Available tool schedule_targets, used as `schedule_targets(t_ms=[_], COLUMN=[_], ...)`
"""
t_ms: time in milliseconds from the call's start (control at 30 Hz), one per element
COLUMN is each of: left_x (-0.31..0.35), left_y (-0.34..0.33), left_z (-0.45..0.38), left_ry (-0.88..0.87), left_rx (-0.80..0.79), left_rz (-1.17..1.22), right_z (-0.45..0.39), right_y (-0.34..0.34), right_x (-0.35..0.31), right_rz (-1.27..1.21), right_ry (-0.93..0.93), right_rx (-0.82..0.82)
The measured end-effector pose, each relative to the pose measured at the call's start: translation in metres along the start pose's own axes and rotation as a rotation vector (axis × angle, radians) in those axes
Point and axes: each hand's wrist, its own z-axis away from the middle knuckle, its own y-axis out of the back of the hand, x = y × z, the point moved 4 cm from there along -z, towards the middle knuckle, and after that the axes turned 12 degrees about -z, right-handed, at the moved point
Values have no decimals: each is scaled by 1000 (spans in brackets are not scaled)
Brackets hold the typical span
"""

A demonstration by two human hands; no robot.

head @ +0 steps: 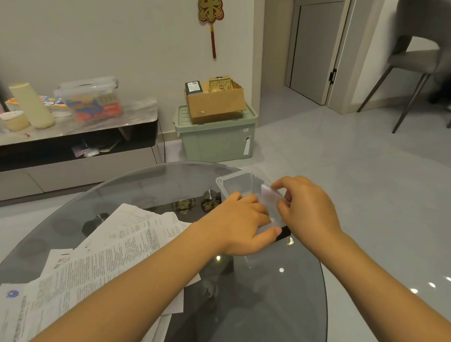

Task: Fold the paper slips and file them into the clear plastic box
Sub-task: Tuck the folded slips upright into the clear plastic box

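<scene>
Both hands, left [238, 223] and right [308, 211], grip the box [234, 183] near the table's [277, 304] far edge. A shove could tip it off.

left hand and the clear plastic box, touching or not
Touching. The head view shows the left hand lying over the near part of the clear plastic box, its thumb pressed along the box's near side, no gap visible.

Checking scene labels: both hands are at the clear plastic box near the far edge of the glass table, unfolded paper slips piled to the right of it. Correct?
Not quite. The head view shows the paper slips piled left of the clear plastic box, not right. The rest holds: left hand and right hand are both at the box, near the glass table far edge.
</scene>
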Motion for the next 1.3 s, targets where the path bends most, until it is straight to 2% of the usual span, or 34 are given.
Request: schedule_targets(t_ms=[133, 367, 500, 667, 733, 1033, 1133, 1233, 1300], left_x=[0, 0, 0, -2, -1, 9, 12, 13, 10], left_y=[-1, 0, 3, 10, 9, 10, 10, 11, 13], left_z=[2, 2, 1, 3, 3, -2, -5, -5, -3], left_ry=[4, 22, 30, 82, 85, 4, -12, -2, 23], left_rx=[8, 3, 3, 12, -29, -134, -175, -193, -138], left_rz=[29, 98, 127, 220, 219, 125, 62, 108, 183], right_z=[-1, -14, -16, -17, -17, -11, -10, -8, -7], right_y=[-5, -9, -10, 4, 4, 16, 17, 16, 15], right_x=[-12, -22, -13, 2, 4, 15, 19, 20, 20], right_rz=[287, 495, 384, 175, 108, -149, -192, -198, -212], right_ry=[80, 74, 49, -114, -133, -157, -169, -171, -176], right_rx=[-82, -244, -349, -432, -459, -340, -363, -373, -379])
